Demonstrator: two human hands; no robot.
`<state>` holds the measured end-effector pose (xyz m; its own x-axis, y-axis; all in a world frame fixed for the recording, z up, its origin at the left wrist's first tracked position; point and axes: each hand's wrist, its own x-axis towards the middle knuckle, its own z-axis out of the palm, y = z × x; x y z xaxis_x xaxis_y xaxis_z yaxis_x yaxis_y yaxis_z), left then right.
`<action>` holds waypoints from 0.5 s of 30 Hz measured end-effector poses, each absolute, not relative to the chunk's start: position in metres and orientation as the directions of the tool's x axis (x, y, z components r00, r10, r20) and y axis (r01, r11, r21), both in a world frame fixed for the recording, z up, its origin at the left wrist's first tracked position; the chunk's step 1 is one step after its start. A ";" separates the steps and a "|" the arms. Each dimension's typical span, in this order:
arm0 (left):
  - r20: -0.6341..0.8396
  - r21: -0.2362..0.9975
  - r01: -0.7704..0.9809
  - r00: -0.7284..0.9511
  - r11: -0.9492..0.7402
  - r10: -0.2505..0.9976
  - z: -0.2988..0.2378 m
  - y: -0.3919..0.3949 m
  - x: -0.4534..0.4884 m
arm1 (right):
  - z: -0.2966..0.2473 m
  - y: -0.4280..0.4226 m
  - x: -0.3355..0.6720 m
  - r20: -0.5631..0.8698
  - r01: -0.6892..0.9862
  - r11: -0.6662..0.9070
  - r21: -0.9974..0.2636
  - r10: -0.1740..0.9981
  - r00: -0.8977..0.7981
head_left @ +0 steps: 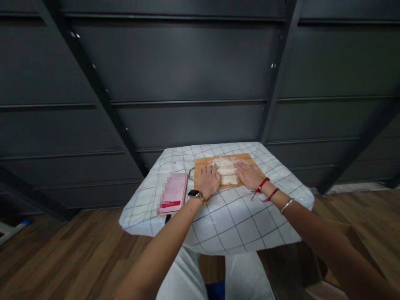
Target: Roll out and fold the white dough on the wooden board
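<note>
While left hand (208, 180) and right hand (249, 174) rest on the dough (226, 171), each grip spread flat, a pink packet (172, 193) lies at nine o'clock.

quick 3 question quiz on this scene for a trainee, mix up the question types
1. True or false: the left hand and the right hand both rest on the wooden board.
2. What lies between the two hands? A) pale dough B) a knife C) a bowl
3. Fill in: the pink packet lies on the checked cloth to the ___ of the board.

Key: 1 true; 2 A; 3 left
</note>
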<state>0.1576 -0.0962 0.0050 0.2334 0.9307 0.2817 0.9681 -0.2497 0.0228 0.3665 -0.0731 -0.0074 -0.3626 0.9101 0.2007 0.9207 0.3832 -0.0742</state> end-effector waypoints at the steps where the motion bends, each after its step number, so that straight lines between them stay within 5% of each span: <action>1: 0.277 0.032 0.966 0.238 -0.257 0.931 0.006 -0.093 0.157 | -0.006 -0.069 0.367 0.179 0.921 0.380 -0.081 0.915 -0.361; 8: 0.248 0.079 0.979 0.161 -0.186 0.955 0.016 -0.045 0.161 | 0.012 -0.024 0.356 0.083 0.922 0.372 -0.110 0.928 -0.364; 15: 0.170 0.100 0.985 0.124 -0.142 0.978 0.022 0.021 0.168 | 0.008 0.035 0.355 0.066 0.975 0.181 -0.126 0.983 -0.174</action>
<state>0.1676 0.0207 0.0220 0.1241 0.9777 0.1695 0.9847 -0.1424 0.1003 0.3548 0.0354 0.0080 -0.1735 0.9826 0.0657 0.9754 0.1807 -0.1265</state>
